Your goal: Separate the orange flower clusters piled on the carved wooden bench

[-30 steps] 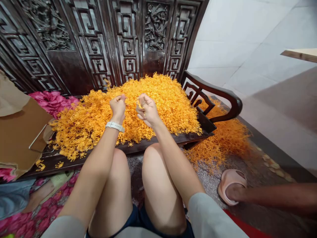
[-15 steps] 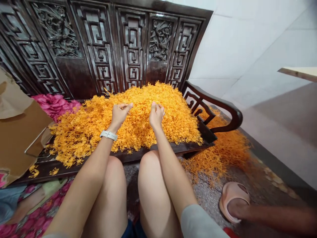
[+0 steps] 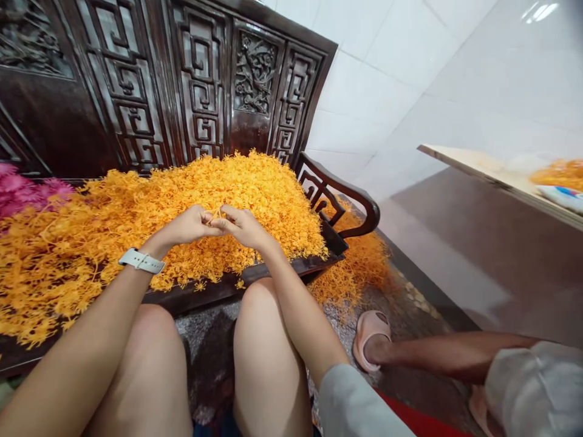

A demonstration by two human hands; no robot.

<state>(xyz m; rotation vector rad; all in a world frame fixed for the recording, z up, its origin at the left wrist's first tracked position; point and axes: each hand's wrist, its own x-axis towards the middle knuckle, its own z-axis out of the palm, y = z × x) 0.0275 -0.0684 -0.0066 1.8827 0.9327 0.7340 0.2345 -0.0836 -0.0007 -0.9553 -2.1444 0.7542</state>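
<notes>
Sprig of yellow artificial flower pinched between fingertips of left hand and right hand, over the yellow flower heap on the bench. Risk (judged): slack pinch loses it among lookalikes; low wrist sweeps pieces off the front edge, which heap nearly meets. Room: air above; backrest, right-end armrest and knees bound it.

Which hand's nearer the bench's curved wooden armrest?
Right. In the head view, the right hand is left of the curved wooden armrest, before the orange flower-like pieces; the left hand sits farther left.
</notes>
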